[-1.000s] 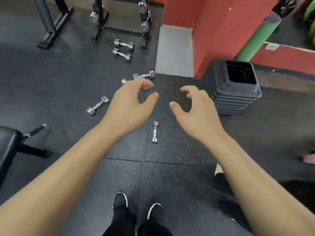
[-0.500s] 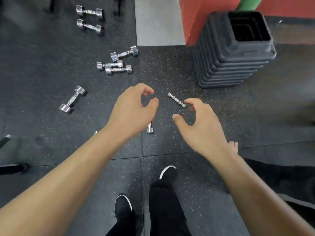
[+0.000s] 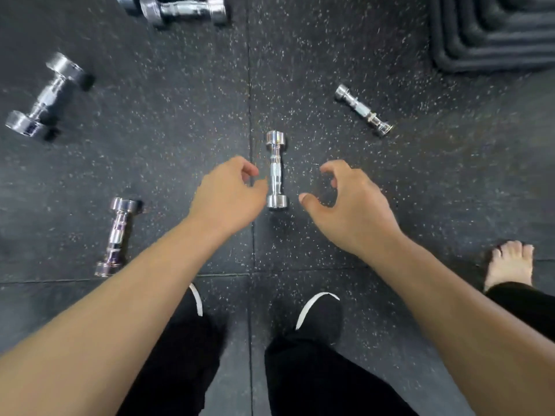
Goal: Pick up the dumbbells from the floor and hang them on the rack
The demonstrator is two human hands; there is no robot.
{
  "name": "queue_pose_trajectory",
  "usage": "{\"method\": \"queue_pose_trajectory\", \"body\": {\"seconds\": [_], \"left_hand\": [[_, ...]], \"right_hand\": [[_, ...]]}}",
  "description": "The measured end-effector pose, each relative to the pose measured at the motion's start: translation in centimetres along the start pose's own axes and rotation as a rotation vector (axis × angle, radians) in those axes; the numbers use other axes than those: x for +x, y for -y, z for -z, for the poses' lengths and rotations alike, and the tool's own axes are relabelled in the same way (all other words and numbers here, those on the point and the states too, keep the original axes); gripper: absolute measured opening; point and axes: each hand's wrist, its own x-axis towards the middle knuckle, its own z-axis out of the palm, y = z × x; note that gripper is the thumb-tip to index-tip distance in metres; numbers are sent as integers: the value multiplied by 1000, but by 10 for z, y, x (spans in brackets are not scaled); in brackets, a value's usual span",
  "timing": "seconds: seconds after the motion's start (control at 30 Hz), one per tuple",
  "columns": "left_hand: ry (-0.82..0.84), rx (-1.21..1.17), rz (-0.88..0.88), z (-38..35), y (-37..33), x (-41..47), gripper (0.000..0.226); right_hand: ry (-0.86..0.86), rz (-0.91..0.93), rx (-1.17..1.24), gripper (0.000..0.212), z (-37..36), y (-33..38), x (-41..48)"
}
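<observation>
Chrome against black rubber: centre dumbbell flat on the speckled floor, lengthwise away from the person, just right of a seam between mats. Just left of the centre dumbbell, left hand, fingers loosely curled, thumb tip close by the handle, grasping nothing; touching the metal or not, impossible to tell. Just right of the centre dumbbell, right hand, clear of it, fingers bent in a loose claw, thumb stretched toward the near head, also empty.

Up and right of the centre dumbbell, well apart, slim dumbbell lying aslant. Down and left of the centre dumbbell, near-left dumbbell, roughly parallel to it, near end by the left forearm. Farther up and left, bigger dumbbell, blurred, lying diagonally. Up and left at the top edge, paired dumbbells side by side, cut off by the frame. Far up and right of the centre dumbbell, stack of black steps, only a corner in view. Below the centre dumbbell, two black shoes with white trim under black trouser legs. Down and far right of the centre dumbbell, bare foot beneath a black trouser hem.
</observation>
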Motion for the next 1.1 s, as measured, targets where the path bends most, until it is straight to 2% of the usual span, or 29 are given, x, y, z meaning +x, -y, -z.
{"method": "queue_pose_trajectory", "body": {"seconds": [0.1, 0.17, 0.27, 0.37, 0.53, 0.63, 0.7, 0.8, 0.9, 1.0, 1.1], "left_hand": [[117, 14, 116, -53, 42, 56, 12], [165, 45, 131, -83, 59, 93, 18], [168, 68, 105, -120, 76, 146, 15], [136, 76, 65, -145, 83, 192, 21], [30, 6, 67, -153, 70, 249, 61], [-1, -195, 138, -150, 58, 264, 79], [-41, -260, 173, -150, 54, 270, 88], [-34, -283, 147, -148, 50, 280, 72], [-1, -447, 143, -144, 48, 283, 62], [-40, -657, 137, -129, 35, 272, 51], [-62, -855, 104, -95, 8, 242, 45]], "right_hand": [[91, -28, -43, 64, -56, -25, 54], [124, -45, -49, 63, -87, -40, 90], [133, -77, -6, 60, -124, -54, 139], [152, -123, 70, 59, -153, -63, 175], [218, -196, 125, 63, -189, -69, 191], [241, -180, 151, 70, -198, -65, 186], [249, -166, 139, 65, -207, -60, 181], [169, -184, 198, 56, -216, -58, 179], [141, -238, 308, 59, -212, -69, 180], [59, -257, 448, 64, -191, -81, 181], [-82, -204, 541, 52, -146, -77, 174]]}}
